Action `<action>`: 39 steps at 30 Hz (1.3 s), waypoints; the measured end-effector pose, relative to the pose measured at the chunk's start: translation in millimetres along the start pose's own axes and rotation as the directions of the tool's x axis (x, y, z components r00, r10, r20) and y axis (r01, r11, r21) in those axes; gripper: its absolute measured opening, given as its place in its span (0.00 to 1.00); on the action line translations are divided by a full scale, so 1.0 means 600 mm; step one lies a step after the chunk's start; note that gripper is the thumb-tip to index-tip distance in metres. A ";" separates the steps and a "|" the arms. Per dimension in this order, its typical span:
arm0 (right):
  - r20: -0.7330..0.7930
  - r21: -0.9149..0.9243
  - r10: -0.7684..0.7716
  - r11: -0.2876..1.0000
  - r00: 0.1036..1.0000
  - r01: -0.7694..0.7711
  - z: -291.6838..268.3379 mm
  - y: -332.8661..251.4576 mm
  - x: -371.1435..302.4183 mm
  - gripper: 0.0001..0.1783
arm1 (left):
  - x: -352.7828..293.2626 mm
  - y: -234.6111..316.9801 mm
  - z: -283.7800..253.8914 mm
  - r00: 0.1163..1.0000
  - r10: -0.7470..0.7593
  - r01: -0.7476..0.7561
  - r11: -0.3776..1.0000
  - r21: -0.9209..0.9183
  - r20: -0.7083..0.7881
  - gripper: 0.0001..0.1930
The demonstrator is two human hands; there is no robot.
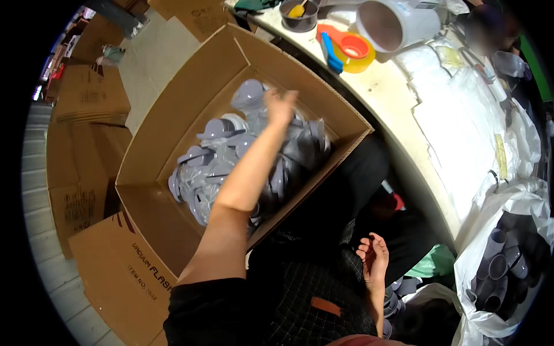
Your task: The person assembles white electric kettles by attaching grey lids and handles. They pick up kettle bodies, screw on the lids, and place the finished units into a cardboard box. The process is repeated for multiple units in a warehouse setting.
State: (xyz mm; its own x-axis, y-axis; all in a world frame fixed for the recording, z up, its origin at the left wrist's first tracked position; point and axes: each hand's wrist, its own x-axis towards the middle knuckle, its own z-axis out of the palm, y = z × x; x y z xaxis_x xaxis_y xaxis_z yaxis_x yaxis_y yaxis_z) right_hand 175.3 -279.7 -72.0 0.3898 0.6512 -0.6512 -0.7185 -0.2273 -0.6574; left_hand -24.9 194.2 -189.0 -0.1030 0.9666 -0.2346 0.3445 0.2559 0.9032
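A large open cardboard box [151, 138] stands in front of me. Heaped inside are several grey-purple, cap-shaped plastic parts [218, 128], some in clear plastic wrap. My left arm stretches across the box, and my left hand [280, 108] is over the far side of the heap, next to a rounded grey-purple part [249, 94]. Its fingers look apart, slightly blurred, with nothing visible in them. Close to my lap, my right hand [376, 258] rests palm up, fingers loosely curled and bare. Whether the left hand touches a part is unclear.
A white worktable [398, 109] curves along the right, bearing a translucent tub [404, 26], a round dark tin [299, 22] and an orange scoop [346, 43]. A white sack [467, 271] of dark cups stands at lower right. More cardboard boxes [86, 179] line the left.
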 end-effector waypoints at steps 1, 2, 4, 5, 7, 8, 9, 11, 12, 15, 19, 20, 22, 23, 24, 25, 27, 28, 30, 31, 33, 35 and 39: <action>-0.007 -0.039 0.020 0.999 1.000 -0.020 0.008 0.003 0.002 0.13 | -0.026 -0.031 0.055 0.948 0.298 -0.271 0.938 0.216 -0.109 0.37; -0.029 -0.069 0.018 0.997 0.999 -0.020 0.016 0.006 0.011 0.13 | -0.054 -0.021 0.098 0.975 0.222 -0.196 0.861 0.470 0.000 0.42; -0.087 -0.124 0.011 0.992 0.996 -0.022 0.042 0.002 0.030 0.12 | -0.125 0.036 0.103 0.970 0.050 -0.210 0.661 0.720 0.236 0.51; -0.050 -0.141 -0.001 0.990 0.999 -0.006 0.063 -0.007 0.036 0.11 | -0.157 0.047 0.065 0.934 -0.034 -0.263 0.611 0.747 0.357 0.54; 0.126 -0.100 0.024 0.995 0.992 -0.011 0.075 -0.008 0.061 0.11 | -0.169 -0.023 -0.023 0.899 -0.119 -0.303 0.526 0.795 0.422 0.54; 0.134 -0.133 0.025 0.991 0.991 -0.007 0.079 -0.011 0.071 0.11 | -0.197 -0.060 -0.075 0.914 -0.090 -0.323 0.428 0.844 0.395 0.54; 0.137 -0.158 0.029 0.987 0.990 -0.007 0.079 -0.010 0.080 0.11 | -0.222 -0.074 -0.125 0.931 -0.075 -0.304 0.387 0.871 0.358 0.55; 0.115 -0.165 0.039 0.986 0.993 -0.020 0.073 -0.007 0.083 0.10 | -0.265 -0.114 -0.210 0.961 -0.101 -0.229 0.229 0.946 0.257 0.63; 0.131 -0.165 0.045 0.986 0.990 -0.023 0.060 0.000 0.094 0.11 | -0.288 -0.134 -0.256 0.967 -0.160 -0.163 0.205 0.965 0.198 0.64; 0.114 -0.270 0.128 0.958 0.985 -0.093 0.031 0.013 0.101 0.11 | -0.347 -0.166 -0.352 0.967 -0.225 -0.083 0.174 0.981 0.122 0.65; 0.155 -0.383 0.183 0.917 0.971 -0.112 0.005 0.013 0.099 0.11 | -0.377 -0.280 -0.441 0.995 -0.054 0.098 0.368 0.925 -0.084 0.48; 0.145 -0.375 0.165 0.922 0.976 -0.100 0.009 0.007 0.096 0.11 | -0.371 -0.279 -0.445 0.989 -0.144 0.070 0.320 0.945 -0.025 0.37; 0.131 -0.400 0.105 0.916 0.986 -0.045 0.013 -0.005 0.094 0.11 | -0.375 -0.318 -0.452 0.974 -0.213 -0.038 0.164 0.986 0.073 0.19; 0.110 -0.414 0.076 0.910 0.991 -0.024 0.014 -0.007 0.094 0.11 | -0.378 -0.356 -0.456 0.974 -0.188 -0.116 0.055 0.992 0.124 0.14; 0.059 -0.398 0.075 0.916 0.995 -0.046 0.006 -0.003 0.100 0.12 | -0.378 -0.357 -0.437 0.945 -0.252 -0.249 -0.144 0.958 0.208 0.18; 0.058 -0.389 0.097 0.919 0.994 -0.067 -0.006 0.004 0.098 0.11 | -0.382 -0.356 -0.431 0.903 -0.351 -0.306 -0.121 0.944 0.248 0.20; 0.095 -0.392 0.076 0.919 0.993 -0.033 -0.019 0.019 0.090 0.11 | -0.401 -0.297 -0.439 0.876 0.016 -0.482 0.016 0.876 0.482 0.32; 0.124 -0.389 0.044 0.921 0.991 0.008 -0.024 0.024 0.084 0.11 | -0.391 -0.278 -0.471 0.871 0.130 -0.492 0.210 0.845 0.474 0.41; 0.167 -0.400 0.007 0.914 0.986 0.061 -0.032 0.031 0.090 0.10 | -0.388 -0.257 -0.526 0.965 0.256 -0.136 0.286 0.948 0.062 0.38; 0.181 -0.402 0.002 0.913 0.983 0.073 -0.031 0.034 0.097 0.10 | -0.404 -0.292 -0.553 0.926 0.336 0.064 0.303 0.951 -0.169 0.35; 0.128 -0.421 0.073 0.907 0.989 -0.012 -0.040 0.031 0.110 0.11 | -0.476 -0.265 -0.517 0.975 -0.204 0.196 0.588 0.785 -0.091 0.36; 0.157 -0.472 0.067 0.882 0.985 0.015 -0.025 0.026 0.107 0.10 | -0.573 -0.295 -0.492 0.868 -0.094 -0.447 0.277 0.851 0.487 0.44; 0.162 -0.558 0.057 0.829 0.985 0.044 -0.048 0.024 0.110 0.10 | -0.539 -0.301 -0.425 0.969 -0.012 -0.235 0.245 0.941 0.245 0.50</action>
State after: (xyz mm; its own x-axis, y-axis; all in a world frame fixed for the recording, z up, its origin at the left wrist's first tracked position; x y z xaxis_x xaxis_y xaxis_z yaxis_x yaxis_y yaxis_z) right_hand 207.0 -261.0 -135.2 0.2493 0.7460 -0.6175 -0.2573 -0.5636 -0.7849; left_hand -291.8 -168.0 -184.7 0.1247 0.9370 -0.3263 0.9863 -0.1528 -0.0619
